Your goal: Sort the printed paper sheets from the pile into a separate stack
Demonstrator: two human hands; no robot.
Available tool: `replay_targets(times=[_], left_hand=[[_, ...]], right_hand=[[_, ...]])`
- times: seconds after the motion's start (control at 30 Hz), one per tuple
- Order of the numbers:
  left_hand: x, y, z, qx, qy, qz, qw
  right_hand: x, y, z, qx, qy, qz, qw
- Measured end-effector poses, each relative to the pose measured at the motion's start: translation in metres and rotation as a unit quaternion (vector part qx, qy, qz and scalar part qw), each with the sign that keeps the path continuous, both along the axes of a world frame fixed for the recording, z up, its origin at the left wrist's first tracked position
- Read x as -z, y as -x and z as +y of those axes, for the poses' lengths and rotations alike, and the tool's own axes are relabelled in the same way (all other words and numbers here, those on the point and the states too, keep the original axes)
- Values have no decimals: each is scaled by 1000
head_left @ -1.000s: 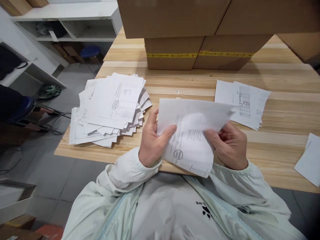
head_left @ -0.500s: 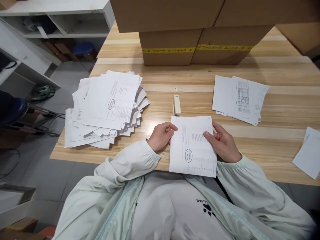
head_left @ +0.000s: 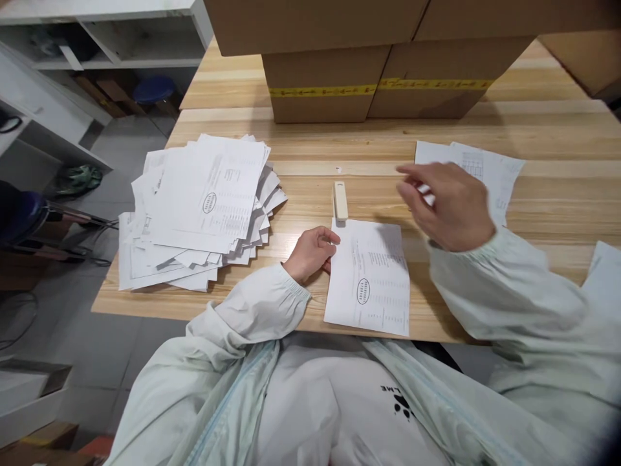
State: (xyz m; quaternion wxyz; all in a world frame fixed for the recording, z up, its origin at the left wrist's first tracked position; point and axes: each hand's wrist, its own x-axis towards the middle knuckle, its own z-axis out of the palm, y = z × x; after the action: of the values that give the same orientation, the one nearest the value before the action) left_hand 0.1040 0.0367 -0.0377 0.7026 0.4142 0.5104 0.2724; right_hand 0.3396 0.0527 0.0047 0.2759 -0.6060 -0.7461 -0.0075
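Note:
A printed paper [head_left: 366, 285] with an oval-ringed stamp lies at the table's front edge; whether it is one sheet or several, I cannot tell. My left hand [head_left: 313, 252] has its fingers closed at the paper's upper left edge. Lifted off the paper, my right hand [head_left: 449, 204] hovers to its upper right, thumb and forefinger apart and nothing between them. A cream stapler [head_left: 341, 200] stands just beyond the paper's top left corner. Behind my right hand, a small group of printed sheets [head_left: 504, 175] is partly covered.
A tall, uneven pile of papers [head_left: 208, 200] sits at the left of the wooden table [head_left: 310, 152]. Stacked cardboard boxes [head_left: 325, 87] with yellow tape stand at the back. Another paper [head_left: 606, 278] lies at the far right, partly behind my sleeve.
Both hands have brought the paper down onto the table, uncovering the stapler. My right hand has let go and moved up and right. My left hand stays at the paper's left edge.

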Motion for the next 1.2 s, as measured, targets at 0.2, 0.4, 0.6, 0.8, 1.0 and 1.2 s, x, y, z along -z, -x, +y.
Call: replay_targets(times=[0.2,0.4,0.6,0.8,1.0,1.2], left_hand=[[2,2,0,-11,-5,-3,1000],[3,1,3,3,-13,1,1000],[9,7,-6,18,-46,19,999],[9,38,-50,-7,-272,86,958],[1,36,-60,-39,-420,82,903],[-11,23,-59,-84,-414,35,906]], right_hand=[[33,95,84,-158,25,-19,987],[70,119,93,-162,84,-72,981],[41,89,74,-110,8,85,990],[34,-11,-56,103,134,273,947],[55,12,-148,-5,356,502,788],[37,-32,-72,232,-41,380,894]])
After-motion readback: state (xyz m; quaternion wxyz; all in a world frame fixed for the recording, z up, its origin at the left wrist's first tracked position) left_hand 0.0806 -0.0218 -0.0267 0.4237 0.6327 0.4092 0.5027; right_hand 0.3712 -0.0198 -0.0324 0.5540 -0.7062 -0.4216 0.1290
